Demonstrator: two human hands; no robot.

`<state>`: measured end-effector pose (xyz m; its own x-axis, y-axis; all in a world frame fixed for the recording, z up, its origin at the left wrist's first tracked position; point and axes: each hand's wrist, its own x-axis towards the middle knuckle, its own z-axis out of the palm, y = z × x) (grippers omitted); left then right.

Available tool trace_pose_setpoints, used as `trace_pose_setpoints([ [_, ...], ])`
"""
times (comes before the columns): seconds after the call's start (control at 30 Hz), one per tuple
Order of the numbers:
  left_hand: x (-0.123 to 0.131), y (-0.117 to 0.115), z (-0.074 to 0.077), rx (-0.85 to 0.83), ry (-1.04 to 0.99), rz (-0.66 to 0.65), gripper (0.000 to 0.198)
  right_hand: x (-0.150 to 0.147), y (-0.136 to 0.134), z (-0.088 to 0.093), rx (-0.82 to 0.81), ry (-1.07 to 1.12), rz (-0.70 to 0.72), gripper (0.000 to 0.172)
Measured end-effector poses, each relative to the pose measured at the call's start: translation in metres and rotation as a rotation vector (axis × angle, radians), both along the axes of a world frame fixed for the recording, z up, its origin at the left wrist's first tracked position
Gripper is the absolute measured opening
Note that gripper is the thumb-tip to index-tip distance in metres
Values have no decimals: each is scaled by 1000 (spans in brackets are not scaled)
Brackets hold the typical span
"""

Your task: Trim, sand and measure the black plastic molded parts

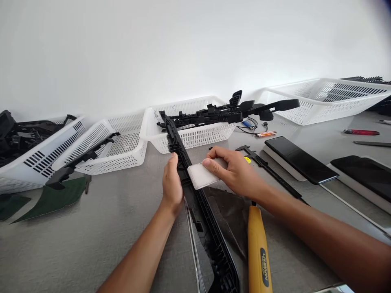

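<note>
Two bare hands work near the centre of the frame, over a grey bench [122, 232]. The left hand [172, 183] is closed around a long black plastic trim piece [200, 203], its thumb showing along the near edge while most of its fingers are hidden behind. That piece slants from the upper middle to the bottom edge, where its lower end is cut off. The right hand [230, 169] pinches a flat white block [202, 175], thumb on top; its fingers cover the block's right end, and the block's left end overlaps the trim piece, though whether they touch is hard to tell. Below it, a dark sheet [227, 211] is partly covered by the trim piece. A yellow-handled tool [258, 248] runs out of the bottom edge, its head mostly hidden beneath the right forearm. The same arm hides part of a caliper [275, 173] at centre right. A smartphone [301, 158] lies beyond; another phone [363, 175] is cropped at the right edge. Black parts [210, 114] tangle above the middle white basket [207, 137], too interlocked to separate.
</note>
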<state>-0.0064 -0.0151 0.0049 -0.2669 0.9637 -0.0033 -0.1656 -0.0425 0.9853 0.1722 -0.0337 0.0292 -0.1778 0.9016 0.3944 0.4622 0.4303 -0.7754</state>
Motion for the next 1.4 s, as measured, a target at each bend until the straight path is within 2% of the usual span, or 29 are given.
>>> trace_pose_setpoints([
  [0.07, 1, -1, -2, -7, 4, -7, 39, 0, 1, -1, -2, 6, -22, 32],
  [0.23, 0, -2, -2, 29, 59, 0, 38, -2, -1, 0, -34, 59, 33, 32],
  [0.37, 2, -3, 0, 42, 166, -93, 44, -5, -4, 0, -38, 71, 109, 31],
  [0.47, 3, -5, 2, 74, 168, -140, 48, -5, -4, -2, -22, 36, 116, 33],
  [0.57, 3, -4, 4, 70, 164, -112, 43, -4, -4, -2, 7, 27, 80, 32],
  [0.7, 3, -3, 6, -4, 202, -72, 41, -5, -4, -2, -14, 19, 131, 31],
  [0.9, 5, -7, 10, 111, 123, -176, 47, -4, 0, -5, 2, 45, 22, 31],
  [1.03, 7, -8, 10, 90, 64, -239, 49, -5, 0, -5, -34, 52, 48, 33],
  [1.2, 11, -8, 6, 53, 100, -230, 39, -1, 3, -5, -28, 39, -101, 33],
  [1.27, 11, -8, 4, -3, 121, -209, 36, -2, 2, -5, -12, 37, -104, 33],
  [1.33, 12, -9, 4, -33, 114, -244, 37, -4, 2, -6, -4, 28, -79, 33],
  [1.4, 12, -10, 5, 13, 118, -303, 35, -3, 2, -6, 2, 32, -95, 34],
])
